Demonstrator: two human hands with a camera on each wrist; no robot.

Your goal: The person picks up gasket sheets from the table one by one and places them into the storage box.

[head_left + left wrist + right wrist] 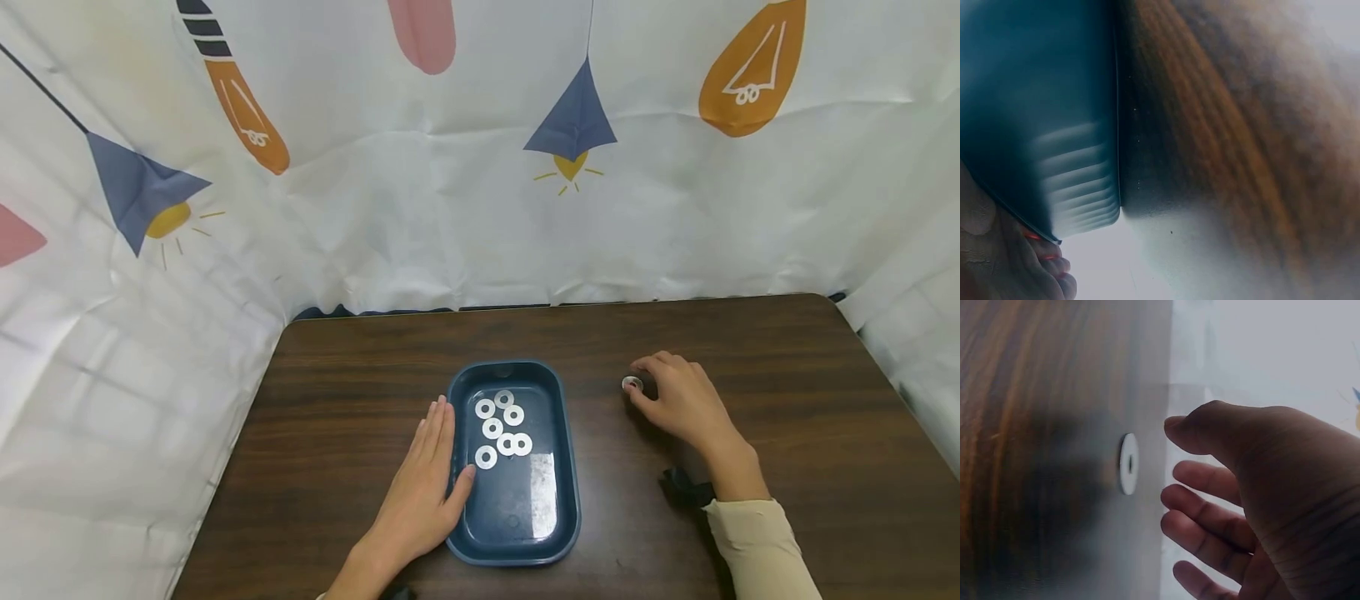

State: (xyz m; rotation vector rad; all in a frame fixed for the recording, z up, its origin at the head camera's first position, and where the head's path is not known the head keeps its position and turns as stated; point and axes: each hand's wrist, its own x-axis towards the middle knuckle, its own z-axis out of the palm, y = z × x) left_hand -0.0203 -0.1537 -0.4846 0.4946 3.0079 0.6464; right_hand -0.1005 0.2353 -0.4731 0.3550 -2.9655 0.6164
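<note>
A blue rectangular tray [510,508] lies on the table with several flat silver washers [478,457] in its upper part; two of them overlap. My left hand [422,492] rests along the tray's left side, fingers straight, thumb over the rim. The left wrist view shows the tray's wall [1079,169] close up, with fingers [1047,269] beside it. Right of the tray, a single washer [1127,447] lies flat on the tabletop. My right hand [686,400] hovers by it, thumb and fingers apart around it without touching, as the right wrist view shows.
The dark wood-grain table [360,375] has its far edge against a white curtain [450,208] printed with lamps and bulbs. The curtain also hangs along the left and right sides. A black strap [686,490] sits at my right wrist.
</note>
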